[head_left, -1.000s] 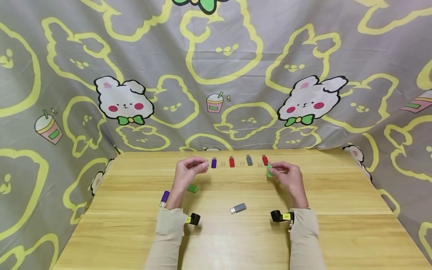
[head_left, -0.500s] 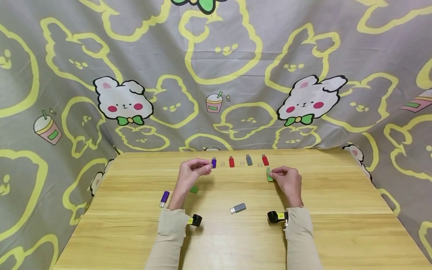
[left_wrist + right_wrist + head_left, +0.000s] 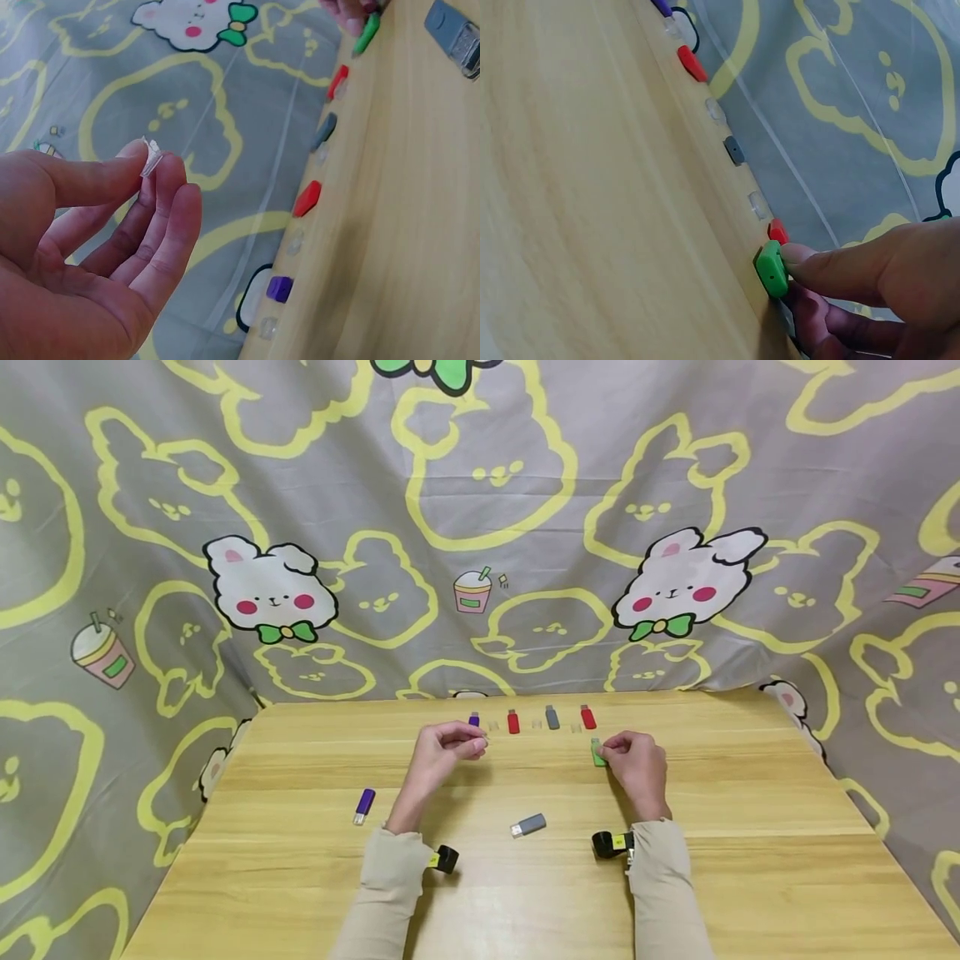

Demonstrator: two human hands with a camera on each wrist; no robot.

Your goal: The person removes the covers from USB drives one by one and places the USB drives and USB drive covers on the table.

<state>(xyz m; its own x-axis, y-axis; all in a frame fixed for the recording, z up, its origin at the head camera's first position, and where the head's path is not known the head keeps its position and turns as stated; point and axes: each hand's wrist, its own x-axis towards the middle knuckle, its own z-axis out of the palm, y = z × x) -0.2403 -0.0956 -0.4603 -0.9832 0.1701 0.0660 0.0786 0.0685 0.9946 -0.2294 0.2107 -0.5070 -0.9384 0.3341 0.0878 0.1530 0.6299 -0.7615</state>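
My left hand (image 3: 444,756) pinches a small clear USB cap (image 3: 151,158) between thumb and forefinger, raised above the table, its other fingers loosely bent. My right hand (image 3: 639,768) pinches a green USB flash drive (image 3: 772,270) between thumb and fingers, its metal plug pointing toward the curtain. At the back edge stand in a row a purple USB drive (image 3: 474,718), a red USB drive (image 3: 513,722), a grey USB drive (image 3: 552,718) and a second red USB drive (image 3: 588,718). The green drive is just in front of that last one.
Clear caps (image 3: 537,724) lie between the drives of the row. Nearer lie a capped purple USB drive (image 3: 364,805) at left and a capped grey USB drive (image 3: 529,825) at centre. A patterned curtain (image 3: 525,527) hangs behind the wooden table (image 3: 765,793).
My left hand has moved right and nearer with the cap, now covering another green drive seen lying on the table earlier. My right hand has drawn the green drive back from the red one.
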